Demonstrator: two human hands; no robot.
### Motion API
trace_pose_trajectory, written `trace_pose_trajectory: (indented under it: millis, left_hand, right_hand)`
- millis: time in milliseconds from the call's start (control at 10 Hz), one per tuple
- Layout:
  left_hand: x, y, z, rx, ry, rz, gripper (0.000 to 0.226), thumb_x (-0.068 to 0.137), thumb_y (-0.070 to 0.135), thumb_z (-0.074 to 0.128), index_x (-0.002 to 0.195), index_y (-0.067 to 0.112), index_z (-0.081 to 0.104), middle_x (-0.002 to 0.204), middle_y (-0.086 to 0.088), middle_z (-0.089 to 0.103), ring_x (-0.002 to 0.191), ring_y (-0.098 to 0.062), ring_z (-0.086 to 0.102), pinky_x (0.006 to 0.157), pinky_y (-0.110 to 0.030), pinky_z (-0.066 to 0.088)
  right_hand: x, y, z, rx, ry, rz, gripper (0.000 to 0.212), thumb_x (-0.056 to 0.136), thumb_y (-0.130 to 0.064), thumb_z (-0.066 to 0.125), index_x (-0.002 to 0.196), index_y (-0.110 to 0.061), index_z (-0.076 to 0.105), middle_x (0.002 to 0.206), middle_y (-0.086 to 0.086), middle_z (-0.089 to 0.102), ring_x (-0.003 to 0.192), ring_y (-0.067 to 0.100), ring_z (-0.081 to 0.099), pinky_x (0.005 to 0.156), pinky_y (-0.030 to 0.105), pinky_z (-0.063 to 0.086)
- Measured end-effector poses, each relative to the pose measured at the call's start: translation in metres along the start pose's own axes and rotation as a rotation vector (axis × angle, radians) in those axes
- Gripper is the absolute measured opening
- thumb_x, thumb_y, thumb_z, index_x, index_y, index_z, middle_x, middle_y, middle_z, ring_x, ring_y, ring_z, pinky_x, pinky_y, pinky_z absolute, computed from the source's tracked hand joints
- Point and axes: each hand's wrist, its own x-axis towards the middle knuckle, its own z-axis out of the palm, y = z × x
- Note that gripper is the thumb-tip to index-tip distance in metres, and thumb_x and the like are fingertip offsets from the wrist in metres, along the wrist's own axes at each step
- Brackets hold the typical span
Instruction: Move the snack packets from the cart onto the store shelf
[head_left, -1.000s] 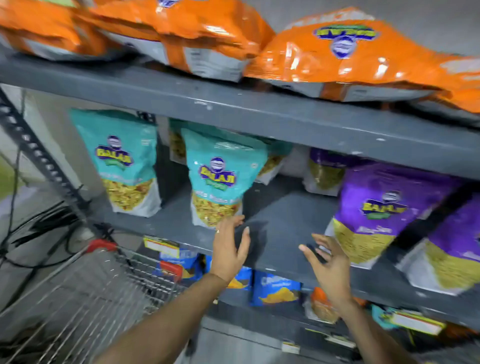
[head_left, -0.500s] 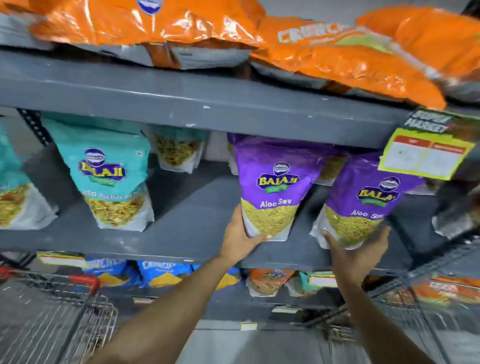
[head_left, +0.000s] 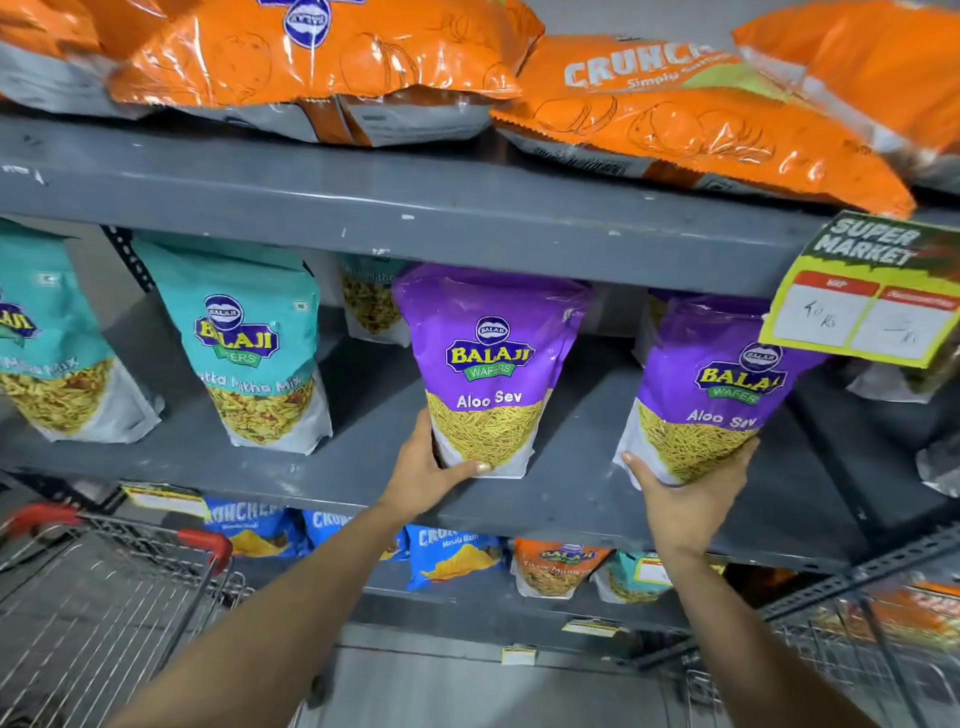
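Left hand (head_left: 422, 475): wrapped round the lower left corner of a glossy purple stand-up "Aloo Sev" pouch with a yellow printed base (head_left: 491, 364); thumb across the front bottom seam, fingers behind and hidden. Grip: grasping the pouch.

Right hand (head_left: 688, 491): cupped under the base of a second purple "Aloo Sev" pouch (head_left: 724, 395), palm beneath, thumb at its lower left corner, fingertips at its lower right. Grip: grasping, supporting from below.

Position of pouches: both upright on the grey metal middle shelf (head_left: 363, 462), near its front edge; left-hand pouch toward the middle of the shelf, right-hand pouch toward the right end, below a green and yellow price card (head_left: 862, 296) hung from the shelf above. The pouches stand apart, bare shelf between them.

Handling, by judgement: light, soft film, contents loose and brittle; slick surface. Hold low at the gusseted base, where the pouch is widest and stiffest; squeezing the body would crush the contents. Top-heavy if set down tilted.

Adjacent stock: teal "Khatta Mitha Mix" pouches (head_left: 254, 353) to the left on the same shelf; orange crisp bags (head_left: 322, 57) lying flat on the shelf above; blue crisp packets (head_left: 452, 553) on the shelf below.

Wire shopping cart with red handle ends (head_left: 104, 597): lower left, just beside the shelving; no packets visible in the part shown.
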Motion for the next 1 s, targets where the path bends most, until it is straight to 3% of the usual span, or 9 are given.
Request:
trace_pose_trajectory:
  millis: [100, 200, 300, 500, 700, 800, 900, 1000]
  left_hand:
    - [0.0, 0.0, -0.004, -0.004, -0.031, -0.015, 0.083, 0.065, 0.034, 0.089, 0.129, 0.035, 0.036, 0.12, 0.021, 0.059, 0.109, 0.011, 0.056, 0.085, -0.01, 0.045]
    - [0.0, -0.001, -0.003, -0.012, -0.033, -0.028, 0.085, 0.065, 0.035, 0.088, 0.132, 0.034, 0.036, 0.123, 0.016, 0.06, 0.113, 0.002, 0.058, 0.09, -0.018, 0.048]
    - [0.001, -0.001, -0.004, -0.009, -0.043, -0.036, 0.084, 0.064, 0.038, 0.088, 0.13, 0.037, 0.035, 0.121, 0.022, 0.059, 0.11, 0.008, 0.058, 0.087, -0.016, 0.048]
    - [0.002, -0.002, -0.007, -0.007, -0.073, -0.026, 0.086, 0.063, 0.041, 0.088, 0.13, 0.04, 0.034, 0.125, 0.019, 0.059, 0.117, -0.002, 0.057, 0.093, -0.023, 0.049]
    - [0.005, -0.005, -0.01, -0.015, -0.108, -0.038, 0.085, 0.064, 0.043, 0.086, 0.131, 0.039, 0.034, 0.125, 0.019, 0.059, 0.117, -0.003, 0.057, 0.096, -0.027, 0.05]
    - [0.004, -0.003, -0.011, -0.004, -0.115, -0.043, 0.085, 0.064, 0.046, 0.086, 0.131, 0.043, 0.033, 0.122, 0.029, 0.056, 0.113, 0.009, 0.056, 0.093, -0.022, 0.049]
    - [0.0, -0.006, -0.01, -0.026, -0.08, -0.03, 0.094, 0.064, 0.045, 0.087, 0.139, 0.037, 0.031, 0.128, 0.027, 0.055, 0.115, 0.01, 0.055, 0.091, -0.015, 0.048]
    - [-0.008, -0.008, -0.01, -0.123, -0.029, -0.01, 0.11, 0.067, 0.024, 0.089, 0.152, 0.021, 0.02, 0.148, 0.012, 0.042, 0.131, -0.008, 0.049, 0.106, -0.028, 0.043]
  right_hand:
    - [0.004, 0.002, -0.001, -0.017, 0.002, -0.01, 0.148, 0.043, -0.044, 0.099, 0.157, -0.003, 0.013, 0.159, 0.02, 0.034, 0.147, 0.033, 0.034, 0.12, 0.037, 0.027]
    - [0.004, 0.002, 0.0, -0.027, 0.004, 0.001, 0.148, 0.045, -0.044, 0.098, 0.157, -0.003, 0.012, 0.16, 0.02, 0.031, 0.148, 0.034, 0.031, 0.12, 0.038, 0.026]
    - [0.002, 0.002, 0.001, -0.035, 0.022, 0.004, 0.148, 0.045, -0.047, 0.097, 0.157, -0.003, 0.011, 0.156, 0.024, 0.035, 0.144, 0.038, 0.034, 0.118, 0.043, 0.029]
    - [0.0, 0.004, 0.001, -0.059, 0.027, 0.024, 0.149, 0.045, -0.052, 0.096, 0.158, -0.006, 0.009, 0.154, 0.026, 0.036, 0.142, 0.041, 0.035, 0.116, 0.051, 0.034]
    - [-0.003, 0.002, 0.002, -0.051, 0.035, 0.049, 0.152, 0.046, -0.054, 0.094, 0.158, -0.005, 0.005, 0.156, 0.027, 0.031, 0.145, 0.039, 0.03, 0.116, 0.05, 0.031]
    - [-0.006, -0.002, 0.002, -0.042, 0.036, 0.058, 0.154, 0.046, -0.057, 0.092, 0.158, -0.004, 0.002, 0.158, 0.027, 0.028, 0.147, 0.04, 0.027, 0.118, 0.052, 0.03]
    - [-0.008, -0.001, 0.0, -0.087, 0.044, 0.024, 0.155, 0.047, -0.057, 0.091, 0.158, 0.001, 0.0, 0.161, 0.028, 0.02, 0.15, 0.041, 0.019, 0.121, 0.05, 0.022]
    - [-0.022, -0.004, -0.006, -0.089, 0.054, 0.017, 0.152, 0.05, -0.057, 0.09, 0.158, -0.002, -0.002, 0.165, 0.025, 0.008, 0.154, 0.036, 0.007, 0.122, 0.041, 0.014]
